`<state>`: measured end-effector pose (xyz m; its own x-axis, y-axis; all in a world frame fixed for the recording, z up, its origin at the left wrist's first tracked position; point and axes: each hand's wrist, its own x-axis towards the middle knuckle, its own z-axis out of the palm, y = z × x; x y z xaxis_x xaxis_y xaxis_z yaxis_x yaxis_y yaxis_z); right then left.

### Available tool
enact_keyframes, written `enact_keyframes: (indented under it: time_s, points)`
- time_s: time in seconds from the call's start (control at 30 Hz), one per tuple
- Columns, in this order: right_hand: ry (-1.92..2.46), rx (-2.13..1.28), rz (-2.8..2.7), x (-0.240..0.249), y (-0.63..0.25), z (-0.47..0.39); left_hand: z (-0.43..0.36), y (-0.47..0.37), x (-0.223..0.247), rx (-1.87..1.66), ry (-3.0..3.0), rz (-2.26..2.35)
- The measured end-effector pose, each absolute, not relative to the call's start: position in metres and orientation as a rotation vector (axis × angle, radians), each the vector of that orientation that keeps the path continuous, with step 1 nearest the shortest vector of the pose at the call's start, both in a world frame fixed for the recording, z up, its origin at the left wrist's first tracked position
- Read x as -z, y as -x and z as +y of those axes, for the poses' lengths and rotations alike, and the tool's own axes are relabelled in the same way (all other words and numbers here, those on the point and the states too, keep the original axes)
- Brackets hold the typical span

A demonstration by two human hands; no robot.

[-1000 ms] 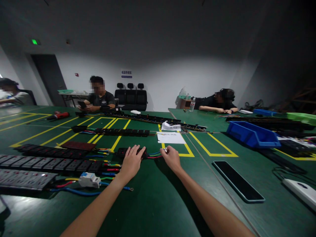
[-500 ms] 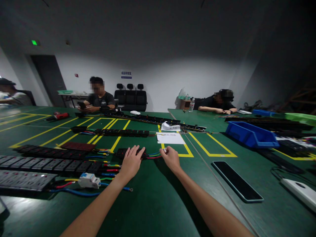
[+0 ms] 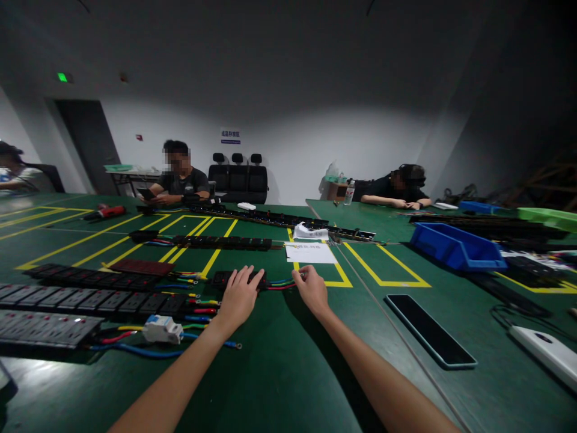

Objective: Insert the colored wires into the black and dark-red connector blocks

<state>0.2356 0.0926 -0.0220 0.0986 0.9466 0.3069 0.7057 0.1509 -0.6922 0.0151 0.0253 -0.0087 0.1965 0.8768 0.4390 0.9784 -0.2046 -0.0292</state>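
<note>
My left hand (image 3: 241, 297) lies over a short black socket block (image 3: 220, 279), its fingers spread across the top. From the block's right end run blue, green and red wires (image 3: 280, 284). My right hand (image 3: 312, 290) is closed, thumb and fingertips pinched around the far ends of these wires; the tips are mostly hidden by the fingers. Left of my left hand lie long socket strips (image 3: 99, 304) with coloured leads ending in ring terminals. A white circuit breaker (image 3: 162, 329) sits among thicker wires in front of them.
Beyond the hands lie a paper sheet (image 3: 311, 252) and long black strips (image 3: 270, 219). To the right are a phone (image 3: 430, 331), a blue bin (image 3: 457, 246) and a white power bank (image 3: 547, 355). Co-workers sit at the far side; a red power tool (image 3: 110, 211) lies back left.
Both hands stay nearly in place. The ring terminal that showed at my right fingertips is now less visible. The camera view has shifted very slightly.
</note>
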Motion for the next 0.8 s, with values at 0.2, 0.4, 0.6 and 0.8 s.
enact_keyframes:
  time_s: [0.2, 0.4, 0.6, 0.8]
  points:
    - [1.713, -0.317, -1.717, 0.016, -0.232, 0.086, 0.026, -0.015, 0.009, 0.467, 2.163, -1.730]
    - [1.777, -0.161, -1.780, 0.012, -0.229, 0.079, 0.026, -0.015, 0.011, 0.459, 2.144, -1.703]
    - [1.799, -0.077, -1.777, 0.011, -0.229, 0.077, 0.027, -0.014, 0.013, 0.472, 2.145, -1.688]
    - [1.813, -0.289, -1.664, 0.009, -0.233, 0.078, 0.027, -0.014, 0.014, 0.472, 2.140, -1.683]
